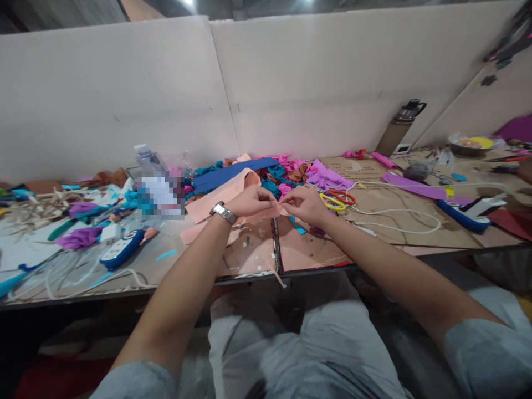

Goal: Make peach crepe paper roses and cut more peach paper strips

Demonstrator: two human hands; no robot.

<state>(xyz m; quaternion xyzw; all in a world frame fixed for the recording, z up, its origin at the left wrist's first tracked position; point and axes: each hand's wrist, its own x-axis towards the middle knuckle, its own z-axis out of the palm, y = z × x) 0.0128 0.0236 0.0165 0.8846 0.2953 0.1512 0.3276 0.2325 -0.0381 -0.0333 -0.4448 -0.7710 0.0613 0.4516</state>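
Observation:
My left hand [254, 200], with a metal watch [223, 211] on its wrist, pinches the edge of a peach crepe paper sheet [220, 198]. The sheet curls up behind that hand and spreads to the left over the table. Close beside it, my right hand [306, 205] has its fingertips pressed together on the same peach paper's right end. The exact fold between the fingertips is too small to make out. Beyond the hands lie a blue paper strip [236, 173] and a heap of crumpled pink paper [291, 166]. Scissors with yellow and orange handles [332, 201] rest right of my right hand.
A clear bottle [147, 158] stands at the back left, and a dark flask [401, 127] at the back right. Blue-and-white power strips [122, 249] with white cables lie on both sides. Purple paper [328, 176] and cardboard [386, 221] cover the right. A white partition [324, 83] rises behind.

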